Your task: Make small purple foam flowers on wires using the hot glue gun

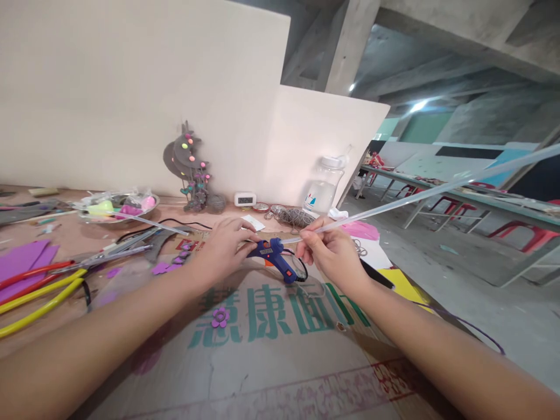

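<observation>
A blue glue gun lies over a sheet of cardboard printed with green characters. My left hand grips the gun's front end, fingers closed around it. My right hand pinches a long clear glue stick whose near tip meets the back of the gun; the stick runs up and to the right. A small purple foam flower rests on the cardboard between my forearms.
Yellow and red tubes, purple foam sheets and scissors lie at the left. A dish of coloured pieces, a grey foam decoration, a small clock and a plastic bottle stand by the white boards. Tables and red chairs stand at right.
</observation>
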A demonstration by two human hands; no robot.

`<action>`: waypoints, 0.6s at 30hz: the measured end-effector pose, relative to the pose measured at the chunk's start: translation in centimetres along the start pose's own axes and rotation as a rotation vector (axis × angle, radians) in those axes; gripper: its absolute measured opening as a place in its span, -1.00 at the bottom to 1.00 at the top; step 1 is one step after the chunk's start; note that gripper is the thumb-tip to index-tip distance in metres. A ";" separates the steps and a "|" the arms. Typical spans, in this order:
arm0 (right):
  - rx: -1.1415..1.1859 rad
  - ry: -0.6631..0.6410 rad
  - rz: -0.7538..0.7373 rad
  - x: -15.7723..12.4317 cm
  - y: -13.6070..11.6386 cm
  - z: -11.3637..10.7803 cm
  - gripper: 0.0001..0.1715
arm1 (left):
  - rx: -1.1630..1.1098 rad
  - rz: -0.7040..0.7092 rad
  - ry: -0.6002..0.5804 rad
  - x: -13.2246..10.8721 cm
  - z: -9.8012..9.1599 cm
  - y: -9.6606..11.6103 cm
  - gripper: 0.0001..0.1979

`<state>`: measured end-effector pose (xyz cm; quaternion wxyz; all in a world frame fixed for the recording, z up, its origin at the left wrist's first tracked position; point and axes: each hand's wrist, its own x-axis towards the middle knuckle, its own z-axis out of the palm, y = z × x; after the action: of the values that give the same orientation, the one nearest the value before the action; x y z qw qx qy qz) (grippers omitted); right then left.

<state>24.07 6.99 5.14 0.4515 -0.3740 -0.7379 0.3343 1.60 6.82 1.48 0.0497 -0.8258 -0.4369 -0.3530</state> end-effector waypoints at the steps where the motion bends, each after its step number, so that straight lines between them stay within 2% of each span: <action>1: 0.054 -0.003 0.017 0.1 0.1 0.0 -0.71 | -0.003 0.002 0.000 0.0 0.0 0.0 -0.82; 7: 0.229 -0.002 0.077 -0.1 1.1 0.4 -0.68 | -0.005 0.004 -0.011 0.0 -0.1 -0.1 -0.83; 12: 0.148 0.108 0.043 -0.6 1.0 0.7 -0.73 | -0.008 0.009 -0.015 0.0 -0.1 -0.4 -0.83; 18: 0.031 0.115 0.012 0.1 0.5 0.5 -0.71 | -0.014 0.001 -0.035 0.0 0.0 -0.6 -0.83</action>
<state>23.67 7.21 4.60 0.4969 -0.3900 -0.7031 0.3264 1.11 7.18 1.35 0.0367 -0.8324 -0.4348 -0.3417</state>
